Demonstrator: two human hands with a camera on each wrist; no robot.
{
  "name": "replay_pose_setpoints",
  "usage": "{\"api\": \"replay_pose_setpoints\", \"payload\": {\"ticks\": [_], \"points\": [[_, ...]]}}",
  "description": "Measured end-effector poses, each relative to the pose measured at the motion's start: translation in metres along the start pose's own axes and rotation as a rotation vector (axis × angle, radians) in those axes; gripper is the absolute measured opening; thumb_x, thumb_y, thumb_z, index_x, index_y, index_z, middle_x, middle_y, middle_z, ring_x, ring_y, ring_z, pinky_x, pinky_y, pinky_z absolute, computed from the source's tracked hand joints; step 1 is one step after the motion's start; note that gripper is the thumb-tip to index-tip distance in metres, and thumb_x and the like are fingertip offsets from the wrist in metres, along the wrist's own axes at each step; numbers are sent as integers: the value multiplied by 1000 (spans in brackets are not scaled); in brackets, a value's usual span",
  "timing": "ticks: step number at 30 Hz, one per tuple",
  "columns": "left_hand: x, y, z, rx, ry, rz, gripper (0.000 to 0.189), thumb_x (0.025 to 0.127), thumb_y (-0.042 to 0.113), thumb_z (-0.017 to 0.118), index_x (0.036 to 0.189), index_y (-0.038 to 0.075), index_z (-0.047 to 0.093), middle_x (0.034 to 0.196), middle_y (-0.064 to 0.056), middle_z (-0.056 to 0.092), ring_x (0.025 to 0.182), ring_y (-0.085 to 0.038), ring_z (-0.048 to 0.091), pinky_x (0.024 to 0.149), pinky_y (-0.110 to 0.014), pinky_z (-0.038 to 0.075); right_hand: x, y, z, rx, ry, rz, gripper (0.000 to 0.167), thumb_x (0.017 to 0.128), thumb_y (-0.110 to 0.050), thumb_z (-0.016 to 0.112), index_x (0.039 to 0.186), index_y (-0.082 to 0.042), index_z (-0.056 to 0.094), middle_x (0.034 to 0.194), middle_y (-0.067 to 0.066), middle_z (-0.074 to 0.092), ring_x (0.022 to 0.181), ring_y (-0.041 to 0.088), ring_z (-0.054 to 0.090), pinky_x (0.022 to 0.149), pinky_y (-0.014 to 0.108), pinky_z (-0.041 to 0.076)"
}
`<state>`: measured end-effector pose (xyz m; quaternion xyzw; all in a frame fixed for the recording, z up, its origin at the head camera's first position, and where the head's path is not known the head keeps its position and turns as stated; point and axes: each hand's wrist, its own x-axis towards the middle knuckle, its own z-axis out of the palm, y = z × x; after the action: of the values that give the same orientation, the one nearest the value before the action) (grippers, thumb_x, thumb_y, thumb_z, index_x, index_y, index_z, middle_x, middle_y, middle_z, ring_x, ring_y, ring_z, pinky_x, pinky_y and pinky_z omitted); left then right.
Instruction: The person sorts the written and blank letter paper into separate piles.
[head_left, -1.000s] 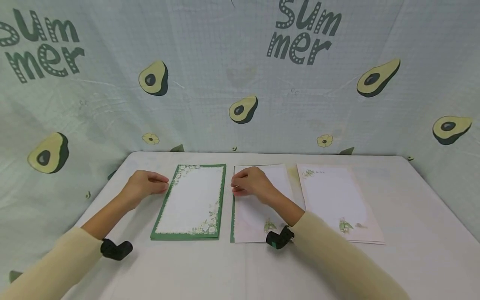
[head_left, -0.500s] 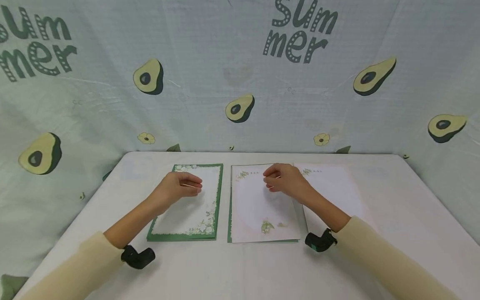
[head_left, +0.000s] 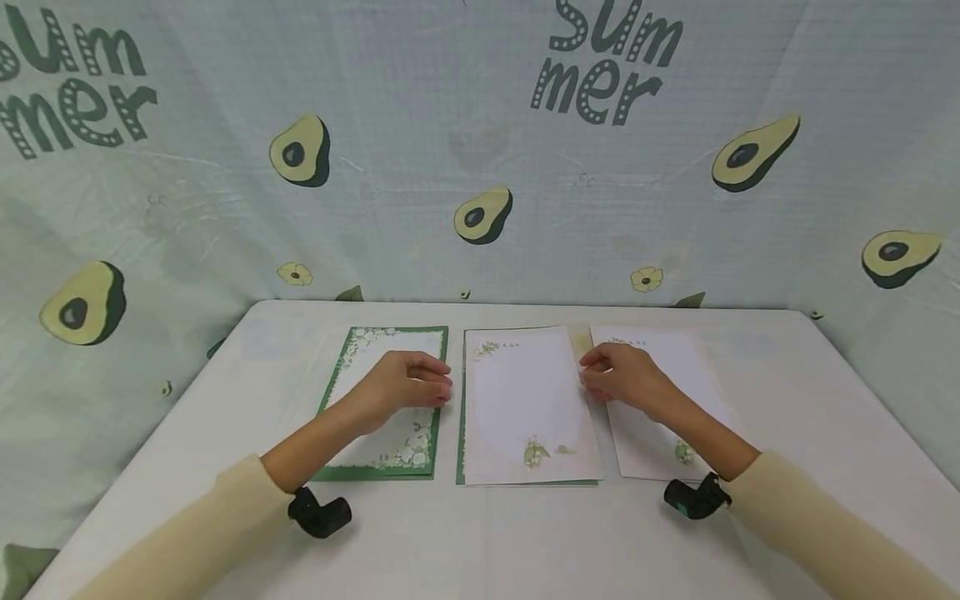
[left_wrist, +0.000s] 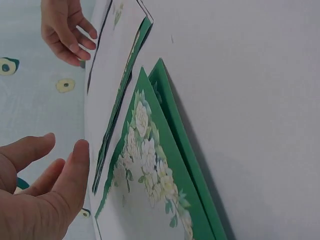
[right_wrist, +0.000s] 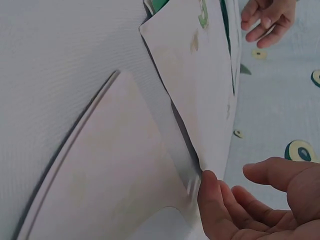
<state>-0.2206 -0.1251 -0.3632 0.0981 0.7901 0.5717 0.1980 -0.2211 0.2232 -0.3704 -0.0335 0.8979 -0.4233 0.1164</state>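
Note:
My left hand (head_left: pixel 401 385) hovers at the right edge of a stack of green-bordered floral stationery paper (head_left: pixel 363 358). In the left wrist view its thumb and fingers stand apart with nothing between them. My right hand (head_left: pixel 626 377) is over the gap between a pale pink sheet (head_left: pixel 517 392) in the middle and another pale pink stack of paper (head_left: pixel 693 375) on the right. Its relaxed fingers (right_wrist: pixel 212 200) overlap the middle sheet's edge in the right wrist view, thumb apart. The middle sheet lies on green-edged paper that shows along its left side.
All three paper stacks lie side by side on a white table (head_left: pixel 480 533). A cloth with avocado prints (head_left: pixel 405 125) hangs behind and around it. Black wrist cameras (head_left: pixel 321 512) are worn at both sleeves.
Both hands have moved right: the left from the green stack's left edge to its right edge, the right from the middle sheet's left edge past its right edge. The papers look unmoved.

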Motion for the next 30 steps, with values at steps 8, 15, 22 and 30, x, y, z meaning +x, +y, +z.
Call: {"api": "replay_pose_setpoints", "payload": {"ticks": [8,15,22,30], "points": [[11,-3,11,-37,-24,-53,38,95,-1,68,129,-14,57,113,-22,71,97,-22,73,90,-33,61,0,7,1,29,-52,58,39,99,-11,65,132,8,57,109,17,67,83,16,72,77,31,63],[15,-3,15,111,13,-60,33,92,1,73,122,-10,64,107,-16,72,93,-16,70,86,-29,60,4,7,1,84,-66,65,42,100,-7,63,137,10,54,111,19,66,83,17,73,76,31,64],[22,-1,19,176,10,-72,32,94,1,71,123,-10,66,104,-16,71,92,-20,73,85,-30,60,8,8,2,119,-77,81,40,100,-6,63,136,9,54,110,18,66,82,16,72,76,30,64],[24,-3,22,175,51,-74,28,92,1,73,118,-8,70,100,-14,72,87,-17,74,81,-28,61,7,7,6,167,-62,85,41,99,-6,66,136,8,55,110,17,66,84,16,71,77,30,64]]}}
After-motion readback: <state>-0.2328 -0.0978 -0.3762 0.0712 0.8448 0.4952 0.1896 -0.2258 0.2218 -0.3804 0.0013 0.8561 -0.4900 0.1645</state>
